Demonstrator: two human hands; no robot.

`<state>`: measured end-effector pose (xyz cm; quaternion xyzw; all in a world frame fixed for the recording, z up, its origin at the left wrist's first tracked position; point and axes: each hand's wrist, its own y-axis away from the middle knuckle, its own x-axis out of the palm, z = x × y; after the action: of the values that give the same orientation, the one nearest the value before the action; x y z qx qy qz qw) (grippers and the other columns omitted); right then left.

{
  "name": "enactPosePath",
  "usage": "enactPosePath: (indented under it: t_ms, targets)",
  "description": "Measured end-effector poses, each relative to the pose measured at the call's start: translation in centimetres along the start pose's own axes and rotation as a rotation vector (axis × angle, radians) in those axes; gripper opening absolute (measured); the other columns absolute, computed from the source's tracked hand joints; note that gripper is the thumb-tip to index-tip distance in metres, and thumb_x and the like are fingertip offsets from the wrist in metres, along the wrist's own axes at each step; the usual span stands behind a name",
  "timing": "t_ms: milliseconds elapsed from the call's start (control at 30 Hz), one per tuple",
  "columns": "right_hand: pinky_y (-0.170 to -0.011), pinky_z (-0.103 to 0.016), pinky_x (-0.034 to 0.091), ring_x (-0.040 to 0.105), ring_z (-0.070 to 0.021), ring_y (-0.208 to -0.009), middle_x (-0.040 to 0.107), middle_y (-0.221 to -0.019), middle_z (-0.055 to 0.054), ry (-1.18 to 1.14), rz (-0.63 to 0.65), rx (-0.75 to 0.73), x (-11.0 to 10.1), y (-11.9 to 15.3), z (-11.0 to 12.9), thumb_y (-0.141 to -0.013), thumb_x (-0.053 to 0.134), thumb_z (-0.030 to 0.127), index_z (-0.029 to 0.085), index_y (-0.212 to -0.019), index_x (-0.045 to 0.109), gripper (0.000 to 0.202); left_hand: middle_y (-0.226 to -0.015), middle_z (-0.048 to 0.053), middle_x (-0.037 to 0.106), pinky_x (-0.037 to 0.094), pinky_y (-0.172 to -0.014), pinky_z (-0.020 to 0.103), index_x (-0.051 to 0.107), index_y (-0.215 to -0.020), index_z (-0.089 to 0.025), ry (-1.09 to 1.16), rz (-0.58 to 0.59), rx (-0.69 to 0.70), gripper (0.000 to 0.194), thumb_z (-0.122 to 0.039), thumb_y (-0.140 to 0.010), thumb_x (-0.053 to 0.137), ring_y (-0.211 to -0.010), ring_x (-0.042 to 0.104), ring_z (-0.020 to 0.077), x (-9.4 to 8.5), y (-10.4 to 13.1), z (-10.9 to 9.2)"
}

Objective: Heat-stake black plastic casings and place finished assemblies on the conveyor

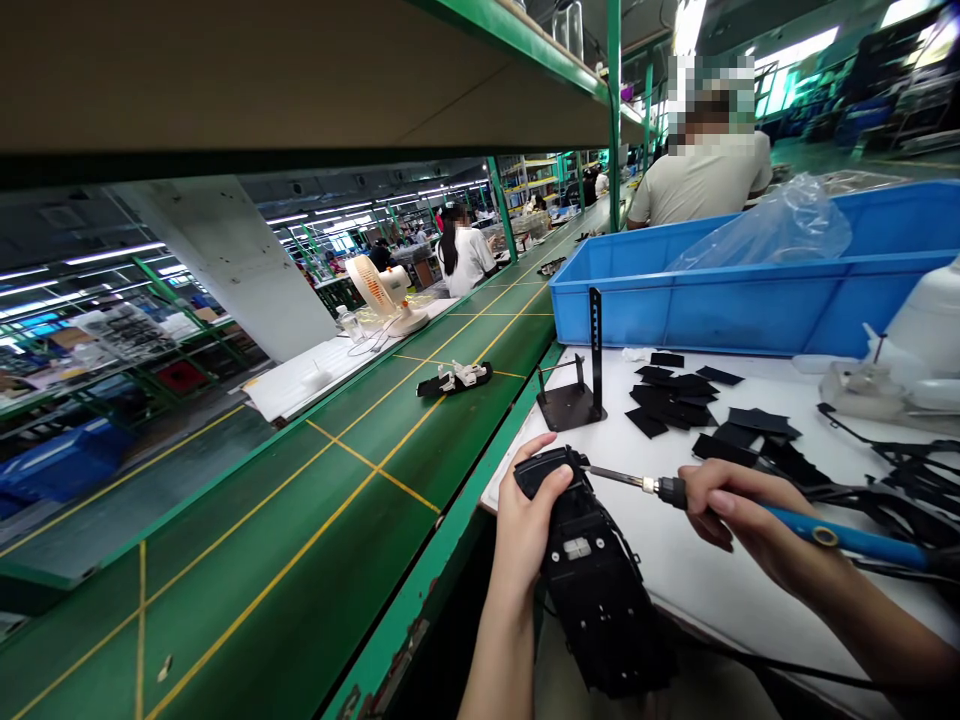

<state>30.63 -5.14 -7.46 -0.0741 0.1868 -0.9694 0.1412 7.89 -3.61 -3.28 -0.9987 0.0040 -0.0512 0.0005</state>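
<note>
My left hand (pixel 531 500) is closed around the top end of a long black plastic housing (pixel 596 590), its thumb pressed on the upper face. White fittings and small screw-like dots show on that housing, which hangs tilted over the table's front edge. In my right hand (pixel 739 500) is a soldering iron (pixel 667 488) with a blue handle, held like a pen. Its metal tip points left and meets, or nearly meets, the housing's top right corner beside my left thumb. Behind the housing, a black metal stand (pixel 574 400) with a slotted upright stands on the white table.
Black rectangular pieces (pixel 675 395) and black straps (pixel 919 470) lie on the white table. A blue bin (pixel 675 300) holding clear plastic stands behind them. Left runs a green conveyor belt (pixel 300 520) carrying a black-and-white part (pixel 454 378). A shelf (pixel 300 80) hangs overhead; co-workers sit farther off.
</note>
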Motion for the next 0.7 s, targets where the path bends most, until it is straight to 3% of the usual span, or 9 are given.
enactPosePath:
  t_ms: [700]
  targets:
    - [-0.053, -0.028, 0.029, 0.041, -0.0131, -0.052, 0.047, -0.057, 0.002, 0.068, -0.040, -0.012, 0.15, -0.15, -0.02, -0.093, 0.051, 0.036, 0.020, -0.075, 0.059, 0.025, -0.104, 0.008, 0.068, 0.049, -0.079, 0.029, 0.061, -0.117, -0.022, 0.006, -0.014, -0.020, 0.047, -0.037, -0.074, 0.070, -0.089, 0.064, 0.0213, 0.05, 0.12, 0.13]
